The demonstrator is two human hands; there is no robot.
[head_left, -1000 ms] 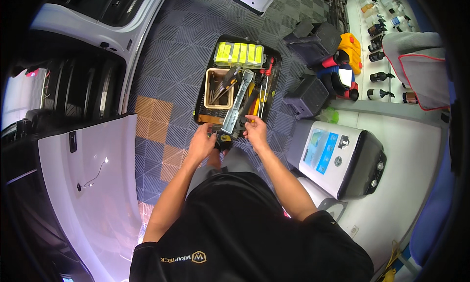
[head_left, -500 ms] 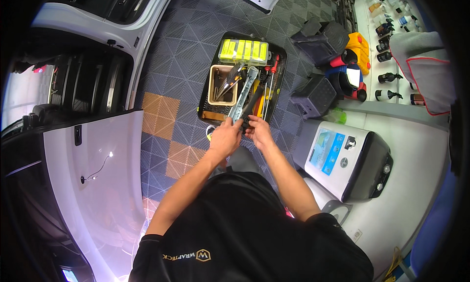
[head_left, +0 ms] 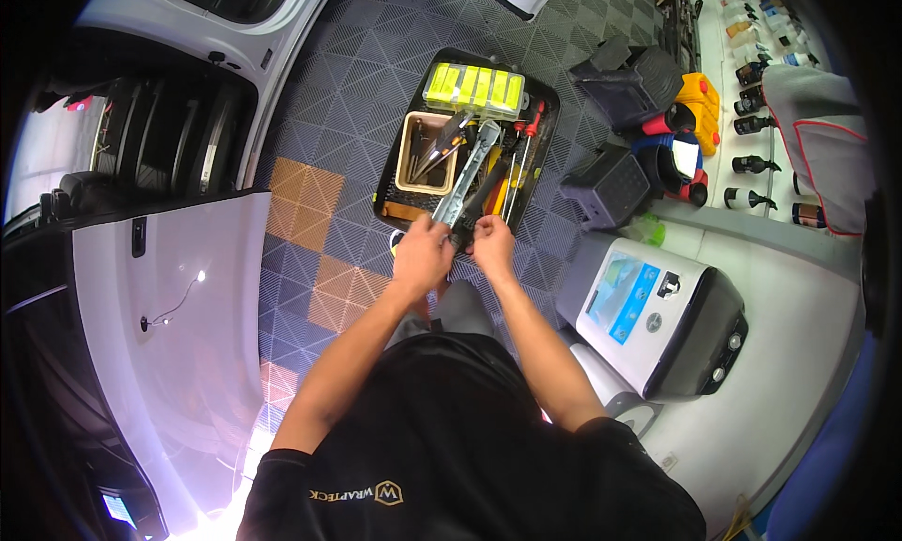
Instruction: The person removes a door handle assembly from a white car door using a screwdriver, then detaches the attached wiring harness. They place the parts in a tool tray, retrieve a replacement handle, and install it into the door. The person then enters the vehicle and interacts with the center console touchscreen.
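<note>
A long, narrow silver metal bracket (head_left: 472,170) slants up and away from my hands, above a black tool tray (head_left: 548,132). The fingers of my left hand (head_left: 423,252) are closed around its near end. Close beside it, my right hand (head_left: 494,247) is closed in a pinch at a small dark part (head_left: 461,237) between the two hands. The fingers hide most of that part, so its kind cannot be told. Under and beside the bracket lie a black-handled tool (head_left: 486,186), yellow-handled tools and a red-handled screwdriver (head_left: 535,120).
In the tray are a beige bin (head_left: 404,165) of hand tools and a clear case (head_left: 474,86) with yellow pieces. An open white car door (head_left: 197,353) stands left. Right are dark plastic boxes (head_left: 601,186), a white machine with a screen (head_left: 639,306) and bottles on a wall.
My right hand's fingers have drawn together and turned inward at the dark part. My left hand has shifted slightly, still on the bracket. The whole view has tilted a little.
</note>
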